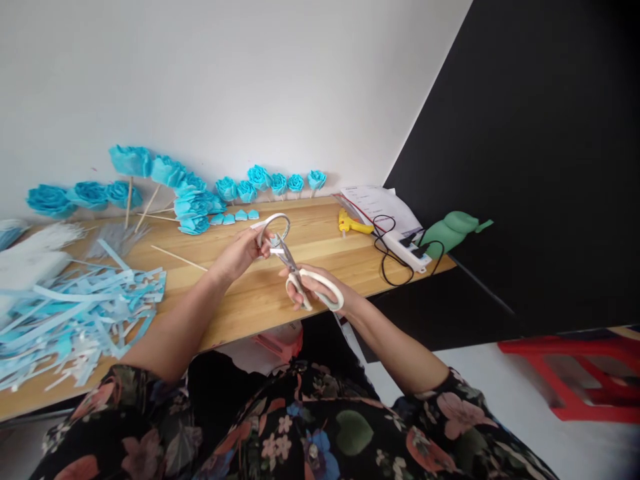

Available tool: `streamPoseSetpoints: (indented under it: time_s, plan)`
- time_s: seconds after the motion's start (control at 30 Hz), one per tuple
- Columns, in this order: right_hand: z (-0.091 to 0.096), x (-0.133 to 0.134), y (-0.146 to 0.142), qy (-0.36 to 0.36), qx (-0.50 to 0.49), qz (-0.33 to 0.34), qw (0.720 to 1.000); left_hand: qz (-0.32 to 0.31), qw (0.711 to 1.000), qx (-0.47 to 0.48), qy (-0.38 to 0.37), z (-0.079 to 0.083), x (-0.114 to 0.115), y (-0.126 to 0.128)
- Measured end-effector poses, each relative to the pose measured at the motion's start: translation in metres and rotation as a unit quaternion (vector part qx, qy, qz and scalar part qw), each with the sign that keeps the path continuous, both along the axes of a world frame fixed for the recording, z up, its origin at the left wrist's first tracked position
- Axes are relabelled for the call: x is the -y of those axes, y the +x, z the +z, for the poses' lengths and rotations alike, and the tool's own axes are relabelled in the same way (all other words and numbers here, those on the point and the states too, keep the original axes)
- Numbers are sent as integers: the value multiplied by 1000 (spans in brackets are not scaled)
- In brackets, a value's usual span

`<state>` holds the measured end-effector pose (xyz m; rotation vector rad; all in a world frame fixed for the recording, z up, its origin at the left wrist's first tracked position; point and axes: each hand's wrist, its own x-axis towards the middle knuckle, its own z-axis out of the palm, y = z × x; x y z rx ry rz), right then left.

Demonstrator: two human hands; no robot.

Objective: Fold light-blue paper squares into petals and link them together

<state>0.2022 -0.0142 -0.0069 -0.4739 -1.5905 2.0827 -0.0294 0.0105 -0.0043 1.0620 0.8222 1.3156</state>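
My left hand (244, 251) is closed on a thin white strip (274, 217) that curls up into a loop; its exact kind I cannot make out. In my right hand (316, 283) is a pair of scissors (292, 264) with large white handles and grey blades. The blades point up and to the left, at the strip beside my left fingertips. Both hands are above the front part of the wooden table (240, 293). Small blue cut pieces (241, 215) lie in a row behind my left hand.
Blue paper flowers (259, 177) on sticks line the wall. Blue and white strips (85, 320) are heaped at left, near a loose stick (179, 257). At right are a yellow glue gun (355, 223), papers (383, 207), a corded power strip (407, 250) and a green object (447, 233).
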Motion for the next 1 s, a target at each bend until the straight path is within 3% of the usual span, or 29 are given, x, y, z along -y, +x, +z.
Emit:
streamPoseSetpoints:
  time_s: [0.13,0.43,0.7,1.0]
  plan:
    - [1,-5,3,8,9,-22,1000,-49,999,8,13,-2,1,0]
    - [8,-7,-1,17,3,5,1000,-115,991,-40,47,-4,8,2]
    - [7,-9,-7,38,-25,29,999,-118,991,-61,33,0,11,2]
    - [3,-10,-10,10,-48,38,998,-115,992,-55,14,-4,12,2]
